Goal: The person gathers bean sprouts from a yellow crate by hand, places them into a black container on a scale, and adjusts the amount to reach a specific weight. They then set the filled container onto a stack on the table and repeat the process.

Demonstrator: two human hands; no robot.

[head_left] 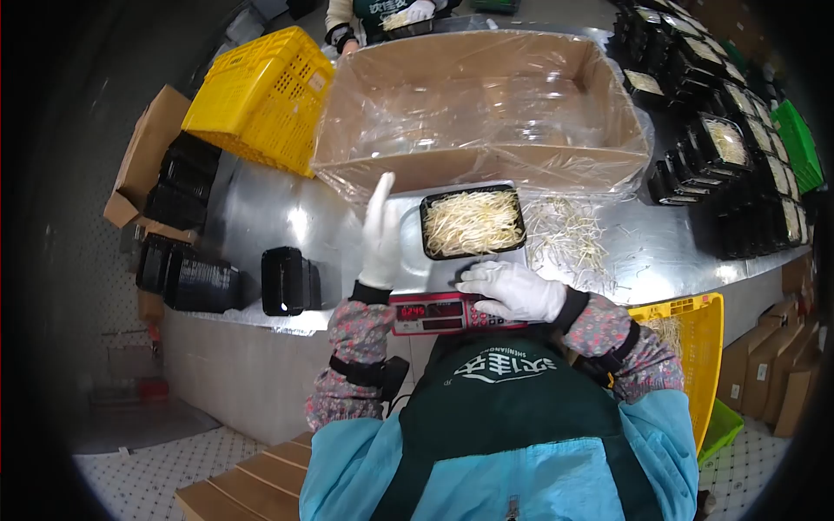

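Note:
A black tray of bean sprouts [472,223] rests on the metal plate of a digital scale [413,271], whose panel [452,313] glows with red digits. My left hand [379,239], in a white glove, is held up at the left side of the plate, fingers stretched toward the carton and nothing in them. Close to the tray's front edge, my gloved right hand [514,291] lies low over the scale panel with its fingers extended left. Loose sprouts [569,234] are strewn on the metal table right of the tray.
A large carton [556,169] lined with clear plastic stands ahead. Yellow crates [261,100] are at left and beside my right arm. Empty black trays [289,282] stand left; stacked filled trays [725,143] line the right. Another person's gloved hand [420,10] is across the table.

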